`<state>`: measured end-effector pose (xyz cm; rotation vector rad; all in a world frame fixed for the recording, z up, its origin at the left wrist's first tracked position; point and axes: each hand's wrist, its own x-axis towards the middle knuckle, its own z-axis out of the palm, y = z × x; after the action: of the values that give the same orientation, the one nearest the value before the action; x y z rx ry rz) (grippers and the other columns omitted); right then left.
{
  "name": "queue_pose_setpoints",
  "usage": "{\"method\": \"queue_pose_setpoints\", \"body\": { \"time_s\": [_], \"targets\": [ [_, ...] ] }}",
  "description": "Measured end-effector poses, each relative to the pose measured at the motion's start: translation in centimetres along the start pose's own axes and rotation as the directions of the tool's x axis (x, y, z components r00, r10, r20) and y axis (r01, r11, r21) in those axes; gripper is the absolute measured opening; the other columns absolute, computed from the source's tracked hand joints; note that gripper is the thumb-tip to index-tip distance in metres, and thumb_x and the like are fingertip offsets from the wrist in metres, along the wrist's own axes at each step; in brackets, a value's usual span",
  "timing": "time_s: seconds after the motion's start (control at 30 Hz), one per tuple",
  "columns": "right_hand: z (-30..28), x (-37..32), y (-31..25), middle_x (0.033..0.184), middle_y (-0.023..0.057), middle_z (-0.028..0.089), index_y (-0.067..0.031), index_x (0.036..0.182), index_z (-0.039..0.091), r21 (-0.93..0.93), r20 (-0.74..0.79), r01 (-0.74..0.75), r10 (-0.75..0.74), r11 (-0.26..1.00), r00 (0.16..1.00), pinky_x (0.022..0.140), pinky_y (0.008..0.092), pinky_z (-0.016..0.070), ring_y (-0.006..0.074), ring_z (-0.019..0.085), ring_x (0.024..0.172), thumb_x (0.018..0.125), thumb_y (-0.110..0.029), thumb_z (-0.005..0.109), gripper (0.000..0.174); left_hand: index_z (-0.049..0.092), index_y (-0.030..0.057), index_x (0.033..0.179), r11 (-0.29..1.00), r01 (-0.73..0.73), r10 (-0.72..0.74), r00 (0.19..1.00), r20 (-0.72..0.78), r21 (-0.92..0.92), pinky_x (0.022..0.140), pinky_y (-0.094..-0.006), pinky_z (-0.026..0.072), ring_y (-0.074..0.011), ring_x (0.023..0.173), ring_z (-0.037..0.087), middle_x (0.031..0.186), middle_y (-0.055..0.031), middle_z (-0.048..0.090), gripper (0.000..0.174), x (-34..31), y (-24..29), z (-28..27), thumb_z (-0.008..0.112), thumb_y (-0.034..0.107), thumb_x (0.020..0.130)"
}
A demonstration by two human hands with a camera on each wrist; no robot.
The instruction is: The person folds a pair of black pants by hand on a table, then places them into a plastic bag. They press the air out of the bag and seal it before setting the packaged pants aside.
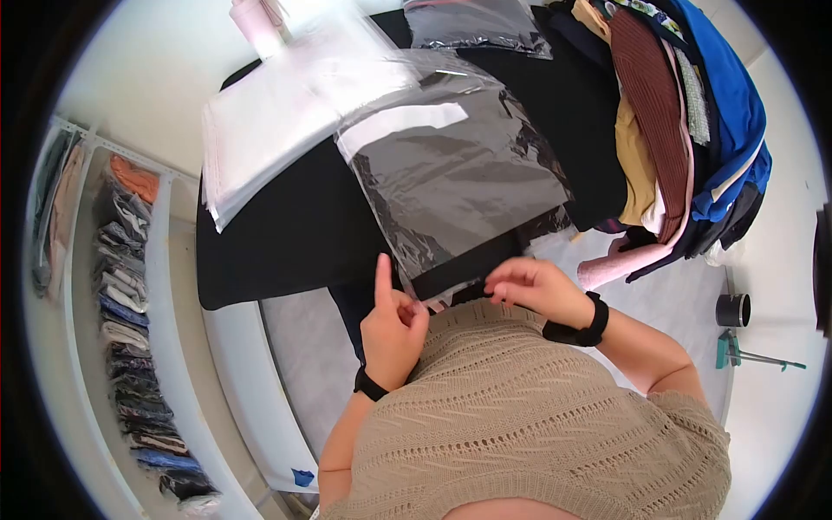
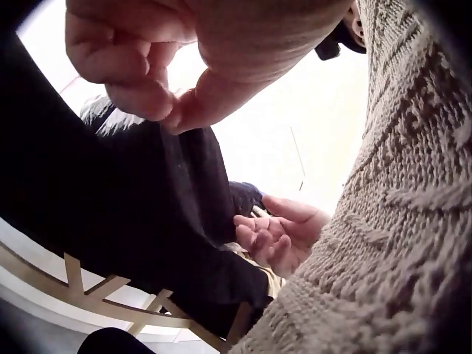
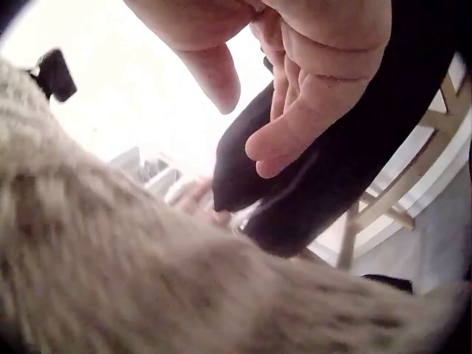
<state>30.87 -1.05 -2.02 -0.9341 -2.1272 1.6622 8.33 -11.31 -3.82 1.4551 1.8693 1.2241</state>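
Note:
A clear plastic bag (image 1: 468,173) with a dark folded garment inside lies on the black-covered table in the head view, a white strip (image 1: 403,123) across its far part. At its near left corner, my left hand (image 1: 394,338) pinches the bag's edge between thumb and a finger, the index finger pointing out straight. In the left wrist view the left thumb and fingertip (image 2: 171,122) meet. My right hand (image 1: 542,290) hovers by the bag's near right corner, fingers loosely bent. The right wrist view shows its thumb (image 3: 214,81) apart from the fingers, with nothing between them.
Stacked clear bags (image 1: 269,121) lie on the black cloth (image 1: 277,251) at left. Another bagged garment (image 1: 477,26) sits at the far edge. Clothes (image 1: 659,113) are heaped at right. A shelf of bagged garments (image 1: 143,347) stands left; a black bin (image 1: 733,310) is on the floor.

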Motion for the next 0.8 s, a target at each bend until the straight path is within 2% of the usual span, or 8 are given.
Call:
{"method": "queue_pose_setpoints", "body": {
  "time_s": [0.07, 0.23, 0.3, 0.37, 0.43, 0.53, 0.63, 0.8],
  "targets": [
    [-0.2, 0.0, 0.0, 0.096, 0.0103, 0.067, 0.0014, 0.106, 0.062, 0.633, -0.041, -0.192, 0.281, 0.750, 0.959, 0.074, 0.0287, 0.0527, 0.0163, 0.065, 0.088, 0.092, -0.020, 0.062, 0.026, 0.031, 0.0021, 0.143, 0.999, 0.023, -0.025, 0.999, -0.045, -0.035, 0.054, -0.0223, 0.0441, -0.0086, 0.056, 0.051, 0.067, -0.0022, 0.054, 0.073, -0.3, 0.2, 0.1, 0.064, -0.002, 0.078],
    [-2.4, -0.6, -0.6, 0.101, 0.0132, 0.064, 0.0038, 0.109, 0.055, 0.555, -0.009, -0.413, 0.502, 0.722, 0.865, 0.079, 0.0276, 0.0506, 0.0168, 0.063, 0.089, 0.090, -0.022, 0.065, 0.034, 0.058, 0.0005, 0.089, 0.964, -0.058, 0.076, 0.995, -0.058, 0.261, 0.051, -0.0295, 0.0424, -0.0186, 0.055, 0.054, 0.069, -0.0078, 0.057, 0.011, -0.4, 0.8, -0.8, 0.064, 0.004, 0.081],
    [-1.9, -0.6, 0.8, 0.102, 0.0114, 0.062, 0.0037, 0.112, 0.052, 0.445, -0.427, -0.092, 0.302, 0.891, 0.852, 0.083, 0.0274, 0.0476, 0.0142, 0.061, 0.091, 0.088, -0.022, 0.067, 0.038, 0.058, -0.0008, 0.074, 0.963, -0.099, 0.123, 0.989, -0.081, 0.251, 0.051, -0.0317, 0.0415, -0.0216, 0.054, 0.053, 0.069, -0.0104, 0.056, 0.011, -0.3, 0.8, -0.8, 0.062, 0.005, 0.082],
    [-1.4, 0.0, -0.2, 0.100, 0.0091, 0.062, 0.0028, 0.114, 0.051, 0.440, -0.512, -0.078, 0.321, 0.895, 0.796, 0.085, 0.0289, 0.0454, 0.0138, 0.059, 0.090, 0.086, -0.020, 0.069, 0.041, 0.059, -0.0004, 0.075, 0.973, -0.072, 0.082, 0.996, -0.037, 0.220, 0.051, -0.0308, 0.0440, -0.0222, 0.054, 0.055, 0.069, -0.0102, 0.057, 0.009, -0.3, 1.0, -0.8, 0.063, 0.006, 0.080],
    [-1.8, 0.8, 0.3, 0.103, 0.0088, 0.063, 0.0015, 0.115, 0.053, 0.739, -0.278, -0.094, 0.429, 0.667, 0.859, 0.088, 0.0309, 0.0449, 0.0164, 0.061, 0.091, 0.090, -0.020, 0.065, 0.035, 0.059, -0.0011, 0.074, 0.979, -0.087, 0.095, 0.995, -0.037, 0.184, 0.052, -0.0307, 0.0443, -0.0225, 0.054, 0.055, 0.069, -0.0106, 0.057, 0.010, -0.1, 1.3, -0.6, 0.062, 0.005, 0.080],
    [-2.4, 2.3, -0.6, 0.110, 0.0123, 0.063, 0.0034, 0.115, 0.053, 0.920, -0.028, -0.069, 0.239, 0.385, 0.971, 0.093, 0.0332, 0.0471, 0.0197, 0.062, 0.100, 0.091, -0.018, 0.063, 0.034, 0.059, -0.0017, 0.074, 0.986, -0.102, 0.106, 0.994, -0.026, 0.136, 0.053, -0.0305, 0.0448, -0.0228, 0.055, 0.056, 0.069, -0.0112, 0.057, 0.008, 0.0, 1.6, -0.5, 0.061, 0.004, 0.080],
    [-2.7, 3.5, -2.4, 0.109, 0.0107, 0.064, 0.0013, 0.113, 0.056, 0.974, 0.076, -0.124, 0.242, 0.190, 0.967, 0.094, 0.0344, 0.0486, 0.0207, 0.062, 0.103, 0.094, -0.018, 0.058, 0.027, 0.059, -0.0014, 0.074, 0.985, -0.117, 0.120, 0.993, -0.017, 0.126, 0.052, -0.0313, 0.0447, -0.0238, 0.055, 0.056, 0.069, -0.0119, 0.056, 0.006, 0.4, 1.4, -0.6, 0.060, 0.003, 0.078],
    [-3.3, 3.7, -2.2, 0.114, 0.0102, 0.062, -0.0006, 0.116, 0.055, 0.935, 0.133, -0.249, 0.398, 0.254, 0.908, 0.091, 0.0343, 0.0498, 0.0216, 0.062, 0.103, 0.094, -0.021, 0.059, 0.030, 0.056, 0.0002, 0.068, 0.968, -0.192, 0.192, 0.981, 0.017, 0.162, 0.050, -0.0342, 0.0435, -0.0270, 0.055, 0.055, 0.064, -0.0118, 0.053, 0.012, 0.4, 1.1, -0.5, 0.061, 0.006, 0.077]
  ]
}}
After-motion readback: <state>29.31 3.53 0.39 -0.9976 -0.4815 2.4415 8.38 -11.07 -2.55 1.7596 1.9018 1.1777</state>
